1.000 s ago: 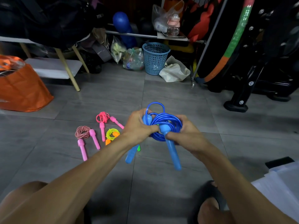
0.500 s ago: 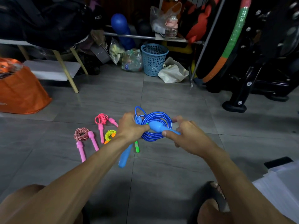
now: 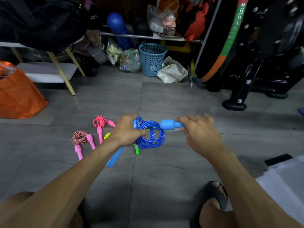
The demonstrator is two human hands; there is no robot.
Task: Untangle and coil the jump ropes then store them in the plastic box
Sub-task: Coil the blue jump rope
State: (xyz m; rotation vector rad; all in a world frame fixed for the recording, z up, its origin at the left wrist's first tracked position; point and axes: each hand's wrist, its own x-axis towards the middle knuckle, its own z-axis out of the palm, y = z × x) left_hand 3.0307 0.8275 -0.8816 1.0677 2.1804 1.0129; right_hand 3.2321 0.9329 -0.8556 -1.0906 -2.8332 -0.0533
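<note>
Step in hand: securing the coil of the blue jump rope (image 3: pixel 152 137), held above the tiled floor (image 3: pixel 164 170). The left hand (image 3: pixel 127 131) grips the bundled loops, fingers curled round them; one blue handle (image 3: pixel 115 156) hangs below. The right hand (image 3: pixel 199 131) pinches the other handle (image 3: pixel 170 124), drawn out sideways. Next move, by judgement: tuck this handle so the coil locks. Cord is glossy, smooth plastic in round loops; handles are matte, tapered cylinders. No plastic box is visible

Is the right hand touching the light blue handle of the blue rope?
Touching. In the head view the right hand has its fingers curled round the light blue handle, holding it out beside the coiled blue rope.
</note>
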